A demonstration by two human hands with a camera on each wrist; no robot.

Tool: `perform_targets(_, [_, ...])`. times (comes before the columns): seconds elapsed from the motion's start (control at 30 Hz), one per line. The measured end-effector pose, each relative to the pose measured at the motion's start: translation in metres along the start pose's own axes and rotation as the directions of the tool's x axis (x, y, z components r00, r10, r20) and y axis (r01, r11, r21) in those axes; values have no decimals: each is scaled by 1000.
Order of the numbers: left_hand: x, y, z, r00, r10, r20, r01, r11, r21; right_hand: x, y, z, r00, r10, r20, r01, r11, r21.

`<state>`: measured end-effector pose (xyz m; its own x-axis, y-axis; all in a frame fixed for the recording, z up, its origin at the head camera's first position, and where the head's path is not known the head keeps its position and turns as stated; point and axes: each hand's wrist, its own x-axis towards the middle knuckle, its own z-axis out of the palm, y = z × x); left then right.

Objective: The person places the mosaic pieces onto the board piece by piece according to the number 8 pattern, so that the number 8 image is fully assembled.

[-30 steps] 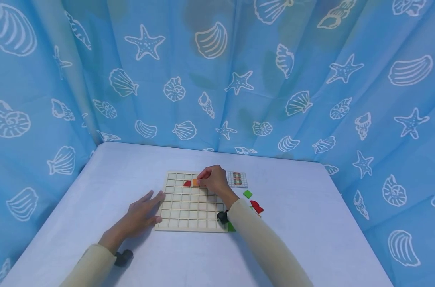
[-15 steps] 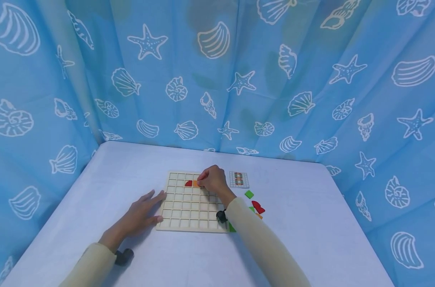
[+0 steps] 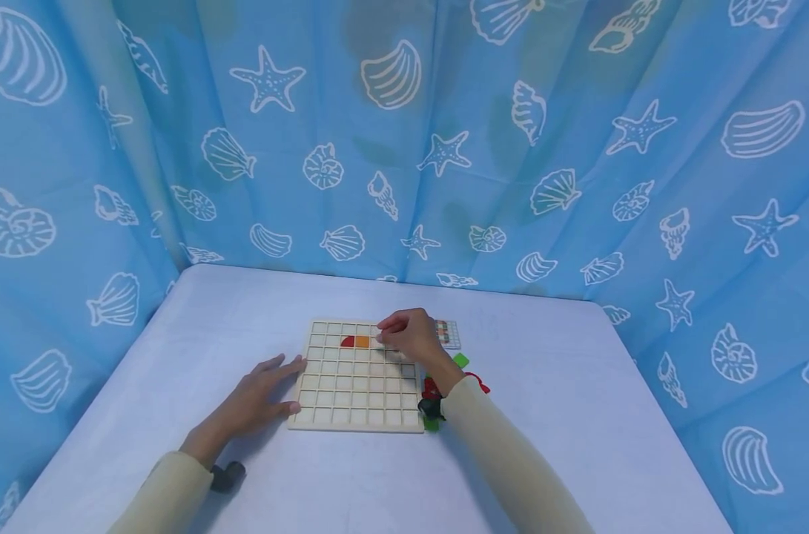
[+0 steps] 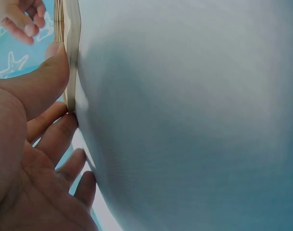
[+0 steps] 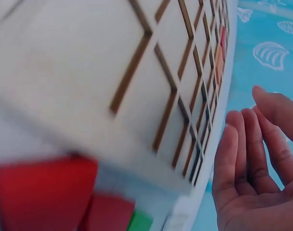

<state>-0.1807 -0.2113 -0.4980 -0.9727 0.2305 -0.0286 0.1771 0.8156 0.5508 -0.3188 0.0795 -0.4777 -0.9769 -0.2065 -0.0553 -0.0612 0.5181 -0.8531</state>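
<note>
A pale wooden grid board (image 3: 360, 399) lies flat on the white-covered table. In its upper rows sit a red curved-edge tile (image 3: 348, 342) and, right beside it, an orange square tile (image 3: 362, 342). My right hand (image 3: 412, 337) is over the upper right of the board, just right of the orange tile. Its fingers are loosely bent with nothing between them, as the right wrist view shows. My left hand (image 3: 253, 397) rests at the board's left side, thumb and fingertips touching the edge (image 4: 73, 62).
A printed pattern card (image 3: 450, 334) lies behind my right hand, partly covered. Right of the board are a green tile (image 3: 461, 360), red tiles (image 3: 431, 388) and another green tile (image 3: 431, 426), partly hidden by my right arm. A blue shell-print curtain (image 3: 404, 185) surrounds the table.
My right hand has let go of the orange tile and moved a little to the right, leaving the tile in its cell beside the red one. My left hand stays at the board's edge.
</note>
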Motion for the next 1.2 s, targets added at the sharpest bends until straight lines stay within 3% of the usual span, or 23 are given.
perform_targets(0.47, [-3, 3, 0, 1000, -25, 1, 25, 999, 24, -28, 25, -55, 982, 128, -139, -129, 992, 8])
perform_targets(0.7, [-2, 1, -1, 999, -33, 4, 32, 999, 24, -44, 48, -74, 973, 142, -182, -149, 988, -26])
perform_targets(0.97, [-1, 0, 0, 1000, -15, -3, 15, 1000, 24, -65, 73, -103, 959, 199, -200, -206, 978, -15])
perform_targets(1.2, [0, -1, 2, 1000, -18, -6, 18, 999, 33, -75, 89, -115, 959, 228, -170, -238, 970, -43])
